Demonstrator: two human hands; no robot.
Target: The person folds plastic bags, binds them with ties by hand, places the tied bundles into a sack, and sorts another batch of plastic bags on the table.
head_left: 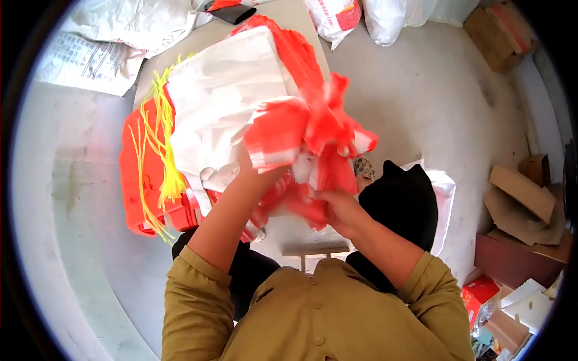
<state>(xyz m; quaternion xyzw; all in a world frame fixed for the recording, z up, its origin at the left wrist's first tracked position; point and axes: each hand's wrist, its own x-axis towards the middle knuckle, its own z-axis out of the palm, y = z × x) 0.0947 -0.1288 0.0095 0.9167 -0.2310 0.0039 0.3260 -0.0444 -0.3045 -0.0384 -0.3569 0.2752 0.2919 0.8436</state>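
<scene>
Red and white plastic bags (331, 129) are bunched up in front of me, with loose ends sticking out to the right. My right hand (340, 210) is closed on the lower part of the bunch. My left hand (256, 162) reaches under its left side, and its fingers are hidden by the plastic. Under and beyond the bunch lies a stack of flat white bags (223, 90) with red edges. Yellow ties (162, 138) hang along the left side of the stack, over a red plastic item (141, 174).
White sacks (96, 63) lie at the back left. More filled bags (334, 18) stand at the back. Cardboard boxes (524, 204) are piled at the right, above a red box (480, 295) and assorted scraps. A white bag (444, 198) stands beside my right knee.
</scene>
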